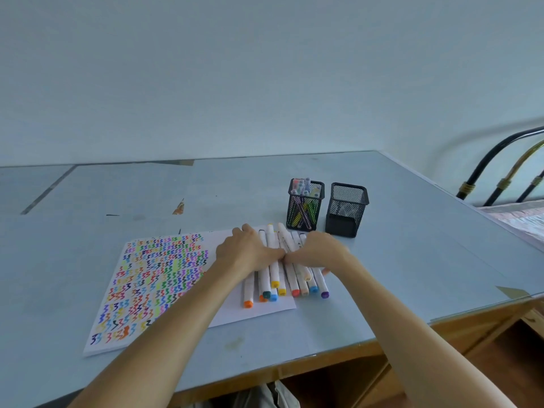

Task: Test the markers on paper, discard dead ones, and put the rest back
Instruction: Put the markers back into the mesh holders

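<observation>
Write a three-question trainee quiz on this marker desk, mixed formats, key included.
1. True or false: both mesh cups hold markers.
2. Which lies under the row of markers? A) paper B) cloth C) tray
3. Fill in: both hands rest on the ____.

Key:
1. False: the left cup holds markers, the right cup looks empty.
2. A, the scribbled paper.
3. Markers: left hand and right hand cover them.

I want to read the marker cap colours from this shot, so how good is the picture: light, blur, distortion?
Head view: soft, even light, faint shadows, no strong glare on the table; wide-angle bending curves the table edges; the marker pile shows its cap colours plainly, though both hands, left hand and right hand, are slightly soft and cover the barrels; markers in the mesh holder are blurry.
</observation>
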